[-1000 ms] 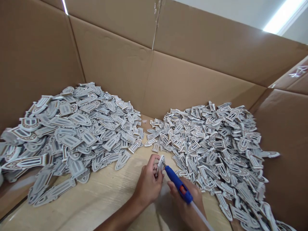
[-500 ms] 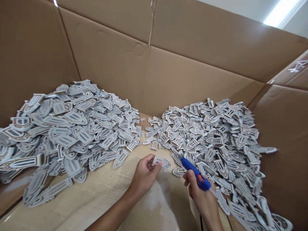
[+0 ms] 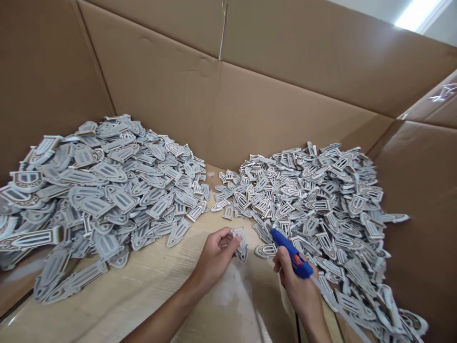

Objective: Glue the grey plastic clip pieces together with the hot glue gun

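Between the thumb and fingers of my left hand (image 3: 220,252) is a small grey window-shaped piece (image 3: 242,248), its pointed end tilted down toward the table. My right hand (image 3: 298,286) grips a blue glue gun (image 3: 290,252) with an orange part on its side. A pale glue stick (image 3: 332,300) trails from the gun's back end. The gun's nozzle points up and left, near the edge of the right-hand pile and apart from the held piece. One white-and-brown arched piece (image 3: 265,251) lies just left of the gun.
A large heap of grey window-shaped pieces (image 3: 107,190) rises at left. Another heap of smaller white-and-brown pieces (image 3: 314,200) spreads at right. Tall cardboard walls (image 3: 160,81) enclose the back and sides. The tan table surface (image 3: 150,290) shows between the heaps.
My left hand has turned the grey piece so its pointed end swings from rightward to downward. The glue gun has shifted very slightly; both hands keep their hold.
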Tool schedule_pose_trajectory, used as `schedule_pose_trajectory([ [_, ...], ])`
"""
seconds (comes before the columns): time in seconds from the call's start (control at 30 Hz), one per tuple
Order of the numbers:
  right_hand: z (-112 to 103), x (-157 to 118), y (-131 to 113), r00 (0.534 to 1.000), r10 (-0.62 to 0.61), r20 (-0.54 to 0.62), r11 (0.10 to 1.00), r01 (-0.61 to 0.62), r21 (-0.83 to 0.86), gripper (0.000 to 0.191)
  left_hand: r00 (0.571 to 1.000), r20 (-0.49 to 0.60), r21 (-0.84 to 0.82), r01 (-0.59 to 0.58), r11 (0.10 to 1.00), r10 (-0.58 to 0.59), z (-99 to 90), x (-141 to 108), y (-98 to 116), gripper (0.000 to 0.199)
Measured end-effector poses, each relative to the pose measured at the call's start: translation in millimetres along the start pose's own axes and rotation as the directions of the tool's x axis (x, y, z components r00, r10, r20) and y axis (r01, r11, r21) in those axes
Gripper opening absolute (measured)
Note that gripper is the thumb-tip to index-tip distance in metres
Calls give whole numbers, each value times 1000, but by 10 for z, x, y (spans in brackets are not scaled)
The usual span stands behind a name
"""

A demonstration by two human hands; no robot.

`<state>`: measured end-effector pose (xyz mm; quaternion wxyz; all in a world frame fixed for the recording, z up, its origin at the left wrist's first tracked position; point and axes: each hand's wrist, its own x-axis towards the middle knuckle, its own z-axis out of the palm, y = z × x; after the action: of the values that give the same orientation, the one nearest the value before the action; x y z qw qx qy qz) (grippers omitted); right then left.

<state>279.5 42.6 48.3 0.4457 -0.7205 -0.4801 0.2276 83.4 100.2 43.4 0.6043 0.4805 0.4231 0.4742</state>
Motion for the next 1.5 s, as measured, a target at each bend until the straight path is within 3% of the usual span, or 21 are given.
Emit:
schedule_pose_trajectory([
  [0.07, 3, 0, -24, 996, 0, -92, 999, -4, -39, 59, 1000, 1, 2, 5, 1000, -5, -3, 1, -1, 39],
  [0.13, -8, 3, -29, 994, 1, -112, 998, -7, -57, 61, 1000, 0, 7, 12, 1000, -12, -6, 0, -2, 39],
  [0.27, -46, 21, 35, 999, -15, 38, 1000, 16, -25, 62, 1000, -2, 16, 21, 1000, -21, -8, -5, -7, 38],
  [0.4, -51, 15, 121, 974, -92, 206, 996, 86, 37, 66, 999, 31, 15, 14, 1000, -14, -10, -14, -19, 41],
  [0.6, -20, -45, 91, 939, -161, 306, 987, 153, 50, 68, 997, 83, 42, -9, 999, 6, -2, -27, -19, 47],
  [1.0, 21, -86, 31, 935, -160, 316, 987, 160, 26, 63, 996, 92, 74, -19, 997, 12, 2, -27, -10, 48],
  [1.23, 64, -94, 2, 951, -211, 228, 975, 220, -15, 55, 996, 80, 94, -44, 995, 37, -6, -39, -34, 44],
  [1.5, 105, -106, -8, 952, -217, 216, 972, 231, -39, 57, 996, 66, 125, -60, 990, 52, -10, -40, -31, 47],
])
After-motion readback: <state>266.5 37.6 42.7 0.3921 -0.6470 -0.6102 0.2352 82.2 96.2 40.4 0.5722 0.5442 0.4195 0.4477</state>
